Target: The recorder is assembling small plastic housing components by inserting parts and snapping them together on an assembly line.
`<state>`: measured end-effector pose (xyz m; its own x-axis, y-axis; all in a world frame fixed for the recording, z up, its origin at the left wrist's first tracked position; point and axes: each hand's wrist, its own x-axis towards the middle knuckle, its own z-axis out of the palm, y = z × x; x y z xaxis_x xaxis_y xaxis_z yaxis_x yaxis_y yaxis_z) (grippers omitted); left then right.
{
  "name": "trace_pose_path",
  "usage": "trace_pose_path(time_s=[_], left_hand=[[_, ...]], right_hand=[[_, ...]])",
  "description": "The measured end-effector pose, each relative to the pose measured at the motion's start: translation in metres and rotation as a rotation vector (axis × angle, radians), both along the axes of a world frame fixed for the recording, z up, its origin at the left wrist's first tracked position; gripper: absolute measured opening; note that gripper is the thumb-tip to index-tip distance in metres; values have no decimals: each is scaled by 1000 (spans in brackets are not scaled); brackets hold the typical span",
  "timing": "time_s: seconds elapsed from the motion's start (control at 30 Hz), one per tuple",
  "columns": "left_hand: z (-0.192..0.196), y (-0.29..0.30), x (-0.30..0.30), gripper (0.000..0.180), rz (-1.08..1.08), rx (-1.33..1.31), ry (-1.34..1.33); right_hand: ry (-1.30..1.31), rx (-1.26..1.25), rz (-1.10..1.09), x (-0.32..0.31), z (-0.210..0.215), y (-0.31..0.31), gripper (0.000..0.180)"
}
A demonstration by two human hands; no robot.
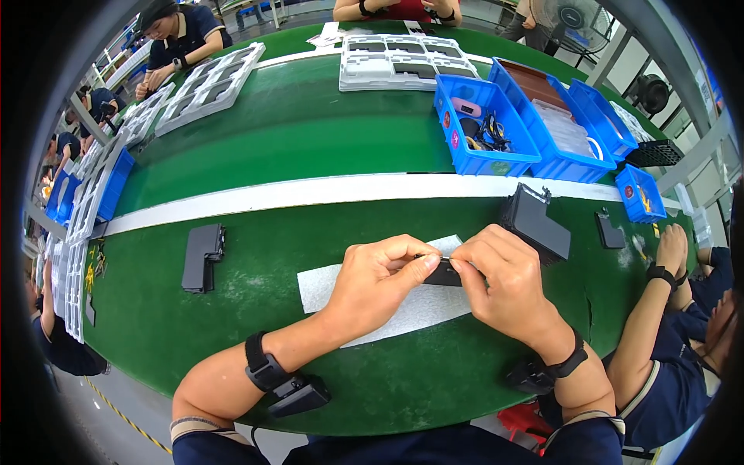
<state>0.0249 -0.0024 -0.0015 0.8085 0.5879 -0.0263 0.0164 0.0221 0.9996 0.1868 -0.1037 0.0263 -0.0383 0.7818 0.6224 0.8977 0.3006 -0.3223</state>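
Note:
My left hand (380, 279) and my right hand (502, 280) meet over a white foam sheet (411, 319). Both are closed, thumbs against forefingers, at the upper edge of a black part (443, 275) that is mostly hidden behind the fingers. A small thin bit shows between the fingertips, too small to name. Beyond my right hand stand black L-shaped casings (536, 225), close together. Another black L-shaped casing (201, 260) lies on the green table to the left, apart from my left hand.
A white strip (310, 192) crosses the green table (263, 333). Blue bins (496, 159) stand at the far right, one with cables. White trays (387, 77) holding dark pieces sit at the back and left. A co-worker's hands (673, 246) rest at the right, near another black part (610, 230).

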Motion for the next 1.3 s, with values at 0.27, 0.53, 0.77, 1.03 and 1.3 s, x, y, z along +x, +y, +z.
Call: trace_pose_path(time_s=[0.27,0.53,0.77,1.03,1.3], left_hand=[[-2,1,2,19,10,59,-42],[-3,7,-1,18,-47,-82,-59],[2,0,1,17,93,15,-59],[0,-1,2,14,126,86,-68],[-4,1,6,15,171,129,-32]], right_hand=[[407,-153,45,7,-7,-2,5],[908,-509,152,21,-21,1,15],[227,-24,-30,-2,-24,4,12],[67,49,-41,-11,-21,2,14],[172,32,-4,-4,-25,4,14]])
